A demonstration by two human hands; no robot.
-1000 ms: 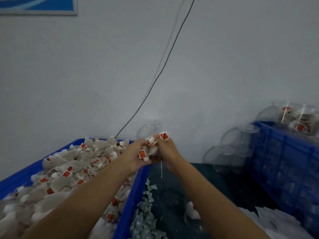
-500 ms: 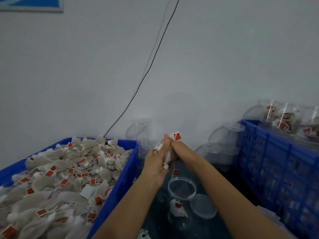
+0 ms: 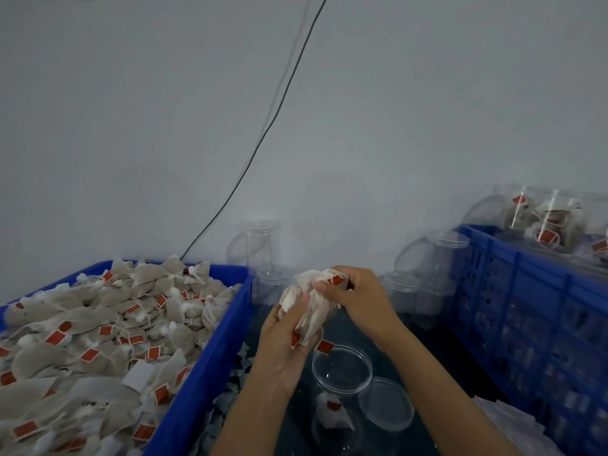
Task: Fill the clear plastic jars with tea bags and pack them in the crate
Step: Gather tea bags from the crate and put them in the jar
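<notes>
Tea bags (image 3: 309,301): a bunch gripped between both hands, left hand (image 3: 285,343) cupping from below, right hand (image 3: 353,291) pinching the top. Open clear jar (image 3: 340,383) directly under at 6 o'clock, one bag inside; lid (image 3: 386,404) flat beside it at 4 o'clock. Blue bin (image 3: 204,366) heaped with tea bags at 9 o'clock. Blue crate (image 3: 526,307) at 3 o'clock, filled jars (image 3: 546,222) on top. Empty jars (image 3: 424,268) at 1 o'clock.
</notes>
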